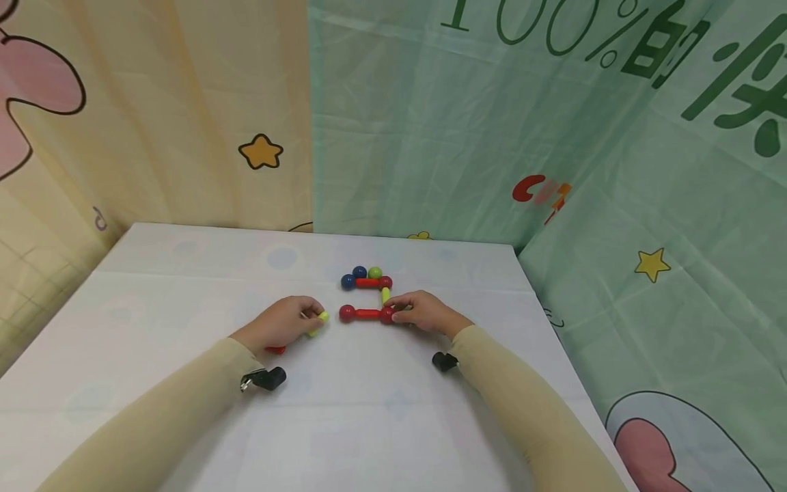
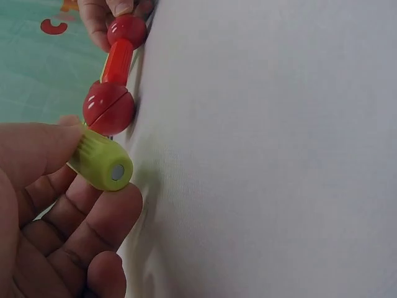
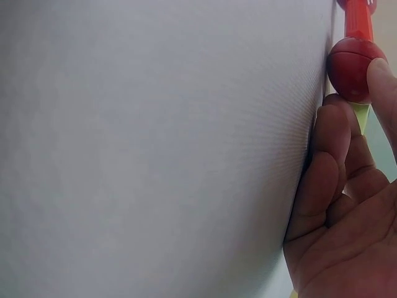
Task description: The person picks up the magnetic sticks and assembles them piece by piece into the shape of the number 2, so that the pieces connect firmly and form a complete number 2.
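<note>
Left hand point(image 1: 285, 321) pinches green rod point(image 2: 102, 162); right hand point(image 1: 429, 311) grips red corner ball point(image 3: 351, 69). Apparent step: joining; next likely calls for aligning green rod with open-end ball point(image 1: 347, 313).

Dark green print point(image 1: 547, 24) reads "100%" on the green curtain point(image 1: 418, 150); the large Chinese characters point(image 1: 652, 48) after it, distorted by folds, cannot be read surely.

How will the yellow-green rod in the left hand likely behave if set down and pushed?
The yellow-green rod looks stiff, probably hard plastic, showing no bend where the left hand pinches it. Being roundish, it may roll, though its ridged sides could slow that. The silvery disc at its end might be magnetic, so that end could cling on contact.
</note>
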{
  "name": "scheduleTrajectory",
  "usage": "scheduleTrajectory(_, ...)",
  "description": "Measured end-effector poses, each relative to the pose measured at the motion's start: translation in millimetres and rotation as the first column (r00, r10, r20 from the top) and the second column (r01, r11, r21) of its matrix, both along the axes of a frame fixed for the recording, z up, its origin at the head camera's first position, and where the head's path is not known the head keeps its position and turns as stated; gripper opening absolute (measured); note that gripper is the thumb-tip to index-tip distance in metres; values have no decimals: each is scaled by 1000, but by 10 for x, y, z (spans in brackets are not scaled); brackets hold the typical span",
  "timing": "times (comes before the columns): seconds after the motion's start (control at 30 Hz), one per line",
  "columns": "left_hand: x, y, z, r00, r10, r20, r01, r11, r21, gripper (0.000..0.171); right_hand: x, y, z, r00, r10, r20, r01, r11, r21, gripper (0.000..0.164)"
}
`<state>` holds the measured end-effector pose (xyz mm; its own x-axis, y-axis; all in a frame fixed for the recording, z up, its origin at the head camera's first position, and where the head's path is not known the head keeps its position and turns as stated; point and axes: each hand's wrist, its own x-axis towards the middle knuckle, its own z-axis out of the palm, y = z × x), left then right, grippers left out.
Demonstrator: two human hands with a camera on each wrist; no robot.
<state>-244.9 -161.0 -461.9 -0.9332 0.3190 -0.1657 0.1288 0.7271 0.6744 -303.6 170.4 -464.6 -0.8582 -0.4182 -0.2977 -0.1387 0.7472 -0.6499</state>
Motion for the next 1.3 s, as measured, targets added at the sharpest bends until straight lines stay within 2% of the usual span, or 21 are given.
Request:
scheduleTrajectory(0.53, 73, 284, 17, 995, 64, 81, -72, 992, 103, 24, 4, -16, 17, 999, -21, 44, 21, 1000, -11, 33)
scheduleTrajectory(0.83, 89, 405, 11, 988, 113, 104, -125, 986, 114, 27, -4, -30, 0, 999, -19, 27, 19, 1000, -7, 33)
scheduleTrajectory(1.17, 136, 499, 14, 975, 148, 165, -171, 977, 130, 28, -7, -38, 13, 1000, -6, 17, 6, 1000, -23, 34)
scheduleTrajectory(1.3, 151, 528, 9, 972, 167, 166, -189, 974, 126, 28, -7, -45, 11, 1000, -8, 17, 8, 1000, -20, 34)
